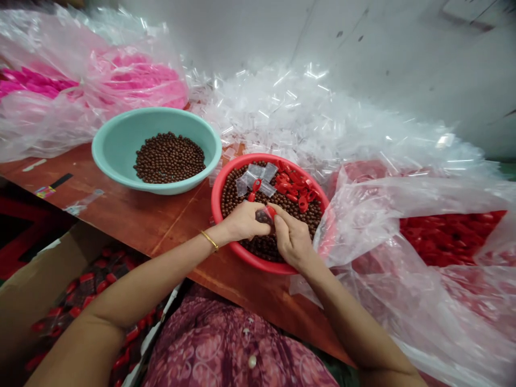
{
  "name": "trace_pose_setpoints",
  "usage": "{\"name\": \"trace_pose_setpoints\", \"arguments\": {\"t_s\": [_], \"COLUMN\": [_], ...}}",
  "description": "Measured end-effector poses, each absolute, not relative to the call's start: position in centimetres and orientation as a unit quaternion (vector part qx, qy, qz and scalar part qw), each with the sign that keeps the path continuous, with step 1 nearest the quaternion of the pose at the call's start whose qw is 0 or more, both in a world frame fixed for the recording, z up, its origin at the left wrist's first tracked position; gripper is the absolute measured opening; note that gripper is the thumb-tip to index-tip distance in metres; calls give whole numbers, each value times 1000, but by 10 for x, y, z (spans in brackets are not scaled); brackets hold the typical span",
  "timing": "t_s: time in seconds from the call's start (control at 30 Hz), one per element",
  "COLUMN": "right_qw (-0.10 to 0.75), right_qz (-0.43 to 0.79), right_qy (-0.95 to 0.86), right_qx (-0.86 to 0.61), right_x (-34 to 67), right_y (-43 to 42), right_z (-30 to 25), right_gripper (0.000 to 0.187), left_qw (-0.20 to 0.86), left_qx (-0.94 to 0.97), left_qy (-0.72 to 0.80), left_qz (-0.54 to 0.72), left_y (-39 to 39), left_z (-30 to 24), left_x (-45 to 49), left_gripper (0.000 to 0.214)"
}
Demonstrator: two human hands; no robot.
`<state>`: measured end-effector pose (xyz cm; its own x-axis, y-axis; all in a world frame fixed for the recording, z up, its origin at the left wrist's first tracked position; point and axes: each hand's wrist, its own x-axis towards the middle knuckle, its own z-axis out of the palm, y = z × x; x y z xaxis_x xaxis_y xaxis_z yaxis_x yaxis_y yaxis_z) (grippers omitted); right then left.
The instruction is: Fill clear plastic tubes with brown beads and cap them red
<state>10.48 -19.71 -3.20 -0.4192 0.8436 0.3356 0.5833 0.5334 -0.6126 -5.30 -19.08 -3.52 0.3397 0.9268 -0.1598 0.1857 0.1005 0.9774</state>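
Over the red basin (216, 193), my two hands meet around a small clear plastic container (264, 216) with brown balls inside and a red cap (271, 211) at its end. My left hand (244, 221), with a gold bangle at the wrist, is closed around the container's body. Fingers and thumb of my right hand (293, 236) pinch the red cap end. Brown balls (298, 215) fill the basin below. On them lie empty clear containers (258, 176) and a heap of red caps (292, 183). One more red cap (255, 189) shows right by my left fingertips; whether it is held I cannot tell.
A pale green basin (108, 156) with brown balls stands at left. Loose clear containers (282, 107) are piled along the wall. Plastic bags hold red caps (447, 236) at right and pink pieces (137, 80) at left. Below the table, a cardboard box (36, 274) contains red-capped filled containers.
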Motion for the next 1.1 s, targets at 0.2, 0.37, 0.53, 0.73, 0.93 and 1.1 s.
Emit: {"name": "trace_pose_setpoints", "arguments": {"t_s": [0.2,0.37,0.53,0.73,0.93,1.1], "right_qw": [306,306,204,256,331,303], "right_qz": [238,254,503,521,327,388], "right_qy": [-804,-801,-714,-669,-722,-717], "right_qx": [-451,-447,-443,-464,-512,-493], "right_x": [104,101,116,117,108,106], "right_y": [-199,-195,-184,-184,-206,-209], "right_z": [-45,-41,-17,-22,-43,-44], "right_gripper": [44,49,49,56,53,62], "left_qw": [583,527,493,413,397,425], "left_qx": [583,584,636,693,695,676], "left_qy": [487,521,505,531,554,540], "left_qz": [289,331,312,260,228,264], "left_y": [-190,-191,-191,-191,-194,-194], "left_z": [-31,-34,-33,-28,-27,-30], "left_x": [-52,-51,-51,-48,-48,-49], "left_gripper": [10,10,17,21,21,15]}}
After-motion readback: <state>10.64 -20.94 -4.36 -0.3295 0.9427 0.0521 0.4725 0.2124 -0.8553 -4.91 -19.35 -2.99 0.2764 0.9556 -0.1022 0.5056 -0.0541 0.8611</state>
